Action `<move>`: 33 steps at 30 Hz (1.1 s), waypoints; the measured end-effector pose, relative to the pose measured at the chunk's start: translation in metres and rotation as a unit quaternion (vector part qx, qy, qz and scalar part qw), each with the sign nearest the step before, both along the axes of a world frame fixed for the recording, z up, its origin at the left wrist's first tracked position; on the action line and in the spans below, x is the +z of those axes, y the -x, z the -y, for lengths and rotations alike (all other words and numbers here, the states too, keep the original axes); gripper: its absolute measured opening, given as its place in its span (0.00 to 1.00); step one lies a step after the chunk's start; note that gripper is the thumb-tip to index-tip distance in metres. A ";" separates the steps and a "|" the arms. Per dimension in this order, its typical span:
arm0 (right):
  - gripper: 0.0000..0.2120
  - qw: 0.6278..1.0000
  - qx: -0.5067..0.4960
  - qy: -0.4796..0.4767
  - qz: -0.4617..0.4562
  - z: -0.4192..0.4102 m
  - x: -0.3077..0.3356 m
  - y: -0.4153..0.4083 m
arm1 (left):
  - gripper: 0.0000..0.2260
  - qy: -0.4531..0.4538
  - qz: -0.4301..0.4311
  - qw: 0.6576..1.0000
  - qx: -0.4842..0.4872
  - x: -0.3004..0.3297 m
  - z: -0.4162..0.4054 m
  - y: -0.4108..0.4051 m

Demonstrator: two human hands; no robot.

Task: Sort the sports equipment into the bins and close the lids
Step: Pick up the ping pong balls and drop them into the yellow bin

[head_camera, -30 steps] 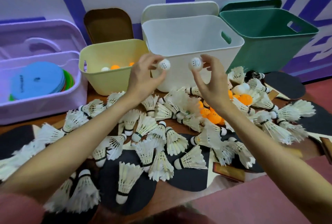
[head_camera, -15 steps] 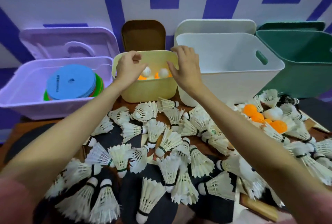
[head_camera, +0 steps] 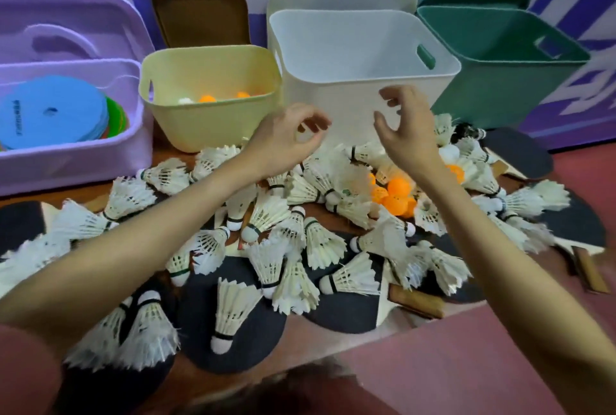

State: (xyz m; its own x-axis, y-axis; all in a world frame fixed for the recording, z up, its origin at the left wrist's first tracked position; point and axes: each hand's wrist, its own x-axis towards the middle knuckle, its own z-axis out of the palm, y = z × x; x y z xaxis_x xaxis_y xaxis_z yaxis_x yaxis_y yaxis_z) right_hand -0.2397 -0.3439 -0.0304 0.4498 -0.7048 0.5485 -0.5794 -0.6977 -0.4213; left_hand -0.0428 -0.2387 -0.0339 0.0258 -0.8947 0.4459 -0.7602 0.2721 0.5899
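1. Both hands hover empty above a heap of sports gear, in front of the white bin (head_camera: 363, 81): the left hand (head_camera: 283, 141) has its fingers loosely curled around nothing, and the right hand (head_camera: 405, 128) is spread open, gripping nothing.

2. The orange table tennis balls (head_camera: 395, 193) lie in a cluster just below the right wrist, half buried among white shuttlecocks (head_camera: 266, 214); more balls, orange and white, sit inside the yellow bin (head_camera: 206, 98) to the left of the white one.

3. The balls look very light, smooth and hard-shelled, so they will likely roll or skid at a nudge (a fingertip pinch across the widest part, or a cupped palm, suits them best).

4. The shuttlecocks appear lighter still, with feather skirts that would crush or fray; the rounded cork tip is the safer place to pinch.

5. Black-faced paddles (head_camera: 230, 324) lie flat beneath the pile, stiff and heavier by the look of them, and best lifted by their wooden handles (head_camera: 416, 301).

6. The lilac bin (head_camera: 66, 164) holds flat blue discs (head_camera: 50, 111); the green bin (head_camera: 500, 64) stands open, and all four lids lean against the wall behind.
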 end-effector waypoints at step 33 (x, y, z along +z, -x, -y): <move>0.17 0.933 -0.035 -0.162 -0.320 -0.034 -0.045 0.088 | 0.14 -0.342 0.466 0.816 -0.004 -0.015 0.098 0.141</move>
